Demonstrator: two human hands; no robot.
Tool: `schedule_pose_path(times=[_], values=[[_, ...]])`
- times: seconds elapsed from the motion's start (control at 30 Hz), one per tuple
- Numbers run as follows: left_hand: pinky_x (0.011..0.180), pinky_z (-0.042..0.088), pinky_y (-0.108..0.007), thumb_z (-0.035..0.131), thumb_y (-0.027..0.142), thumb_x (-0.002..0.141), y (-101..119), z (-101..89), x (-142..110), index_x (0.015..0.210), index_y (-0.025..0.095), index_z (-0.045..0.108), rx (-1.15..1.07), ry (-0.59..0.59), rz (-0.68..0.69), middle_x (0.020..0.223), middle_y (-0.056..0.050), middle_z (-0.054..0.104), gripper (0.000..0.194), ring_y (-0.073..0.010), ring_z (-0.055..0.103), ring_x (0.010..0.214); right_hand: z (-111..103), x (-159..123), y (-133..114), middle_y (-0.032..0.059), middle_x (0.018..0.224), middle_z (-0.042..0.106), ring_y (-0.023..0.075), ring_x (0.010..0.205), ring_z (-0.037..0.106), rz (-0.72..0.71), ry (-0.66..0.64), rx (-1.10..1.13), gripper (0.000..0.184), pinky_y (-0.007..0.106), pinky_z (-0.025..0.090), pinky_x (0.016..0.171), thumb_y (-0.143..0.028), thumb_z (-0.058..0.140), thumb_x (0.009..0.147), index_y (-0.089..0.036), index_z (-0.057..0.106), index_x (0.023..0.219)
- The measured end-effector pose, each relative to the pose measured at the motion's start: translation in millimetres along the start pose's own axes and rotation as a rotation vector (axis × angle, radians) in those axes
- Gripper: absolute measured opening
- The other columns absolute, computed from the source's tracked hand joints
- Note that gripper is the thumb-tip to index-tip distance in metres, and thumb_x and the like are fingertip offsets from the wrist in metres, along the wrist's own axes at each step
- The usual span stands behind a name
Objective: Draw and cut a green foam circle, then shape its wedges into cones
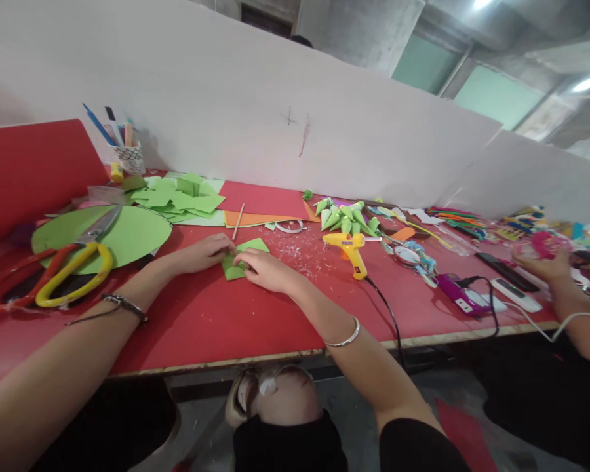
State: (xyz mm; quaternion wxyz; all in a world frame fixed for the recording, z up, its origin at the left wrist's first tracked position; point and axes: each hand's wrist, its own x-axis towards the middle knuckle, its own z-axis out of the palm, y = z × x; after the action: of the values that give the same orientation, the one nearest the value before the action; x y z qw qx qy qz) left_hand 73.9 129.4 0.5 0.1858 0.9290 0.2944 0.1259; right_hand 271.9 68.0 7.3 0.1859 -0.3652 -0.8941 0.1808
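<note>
Head camera is showing both my hands meeting over a small green paper near the middle of the red bench, set back from its front edge. My left hand is coming in from the left, its fingers bending partway, tips touching the paper's left side. My right hand is curling its fingers over the right side, partly hiding the paper. Whether either hand is pinching or just pressing it, I cannot tell.

Just behind my fingers, a thin stick is pointing toward the back edge. To my left, big scissors with red and yellow handles are lying across a green disc, crowding the space beside my left forearm. Loose green pieces are piling behind it, and a pen cup is standing near the back left corner.

Right of my hands, paper scraps are littering the bench, with a yellow glue gun lying beyond them, its cord running over the front edge. Green cones are clustering behind it. Farther right, another person's hand is holding something pink.
</note>
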Motion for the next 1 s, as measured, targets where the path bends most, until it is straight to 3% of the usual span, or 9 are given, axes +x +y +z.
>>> schedule_pose_path(times=[0.13,0.23,0.37,0.47,0.67,1.0], values=[[0.080,0.039,-0.028,0.033,0.017,0.079,-1.4,-0.9,-0.1,0.090,0.017,0.053,-0.016,-0.021,-0.011,0.092,-0.006,0.052,0.023,-0.0158,0.047,0.087,3.4,-0.9,-0.6,0.0052,0.089,0.051,0.0126,0.076,0.046,-0.026,0.048,-0.042,0.024,0.024,0.037,0.069,-0.006,0.043,0.075,-0.015,0.052,0.096],[0.081,0.039,-0.029,0.033,0.017,0.079,-2.1,-1.2,-0.4,0.092,0.016,0.052,-0.026,-0.029,-0.024,0.094,-0.007,0.051,0.023,-0.0163,0.047,0.089,5.3,-1.1,-2.1,0.0055,0.090,0.052,0.0140,0.077,0.047,-0.024,0.063,-0.062,0.016,0.024,0.037,0.068,-0.021,0.050,0.077,-0.016,0.051,0.093],[0.080,0.040,-0.030,0.034,0.018,0.079,-2.6,-1.1,-0.5,0.093,0.015,0.052,-0.034,-0.035,-0.030,0.095,-0.007,0.051,0.023,-0.0171,0.047,0.088,7.9,1.1,-1.6,0.0049,0.090,0.053,0.0151,0.079,0.048,-0.013,0.067,-0.097,0.024,0.025,0.036,0.067,-0.036,0.054,0.077,-0.017,0.049,0.090],[0.079,0.040,-0.030,0.034,0.020,0.079,-2.9,-0.6,-0.4,0.093,0.016,0.052,-0.032,-0.030,-0.032,0.094,-0.007,0.051,0.023,-0.0169,0.047,0.087,8.6,2.2,-1.7,0.0050,0.090,0.054,0.0152,0.079,0.049,-0.040,0.060,-0.184,0.024,0.024,0.036,0.065,-0.036,0.053,0.079,-0.017,0.049,0.092],[0.079,0.041,-0.030,0.035,0.022,0.080,-1.6,0.2,-0.5,0.091,0.015,0.053,-0.036,-0.009,-0.036,0.093,-0.007,0.052,0.023,-0.0168,0.048,0.086,5.6,3.6,-6.1,0.0077,0.091,0.057,0.0184,0.088,0.050,-0.153,0.034,-0.564,0.015,0.028,0.034,0.067,-0.025,0.046,0.085,-0.013,0.056,0.088],[0.075,0.041,-0.029,0.040,0.028,0.078,-4.4,0.1,0.2,0.089,0.015,0.053,-0.053,0.018,-0.034,0.089,-0.006,0.053,0.021,-0.0169,0.048,0.083,8.7,10.4,-9.6,0.0074,0.086,0.058,0.0186,0.086,0.050,-0.247,0.071,-0.692,0.022,0.031,0.032,0.069,-0.023,0.038,0.089,-0.013,0.058,0.086]])
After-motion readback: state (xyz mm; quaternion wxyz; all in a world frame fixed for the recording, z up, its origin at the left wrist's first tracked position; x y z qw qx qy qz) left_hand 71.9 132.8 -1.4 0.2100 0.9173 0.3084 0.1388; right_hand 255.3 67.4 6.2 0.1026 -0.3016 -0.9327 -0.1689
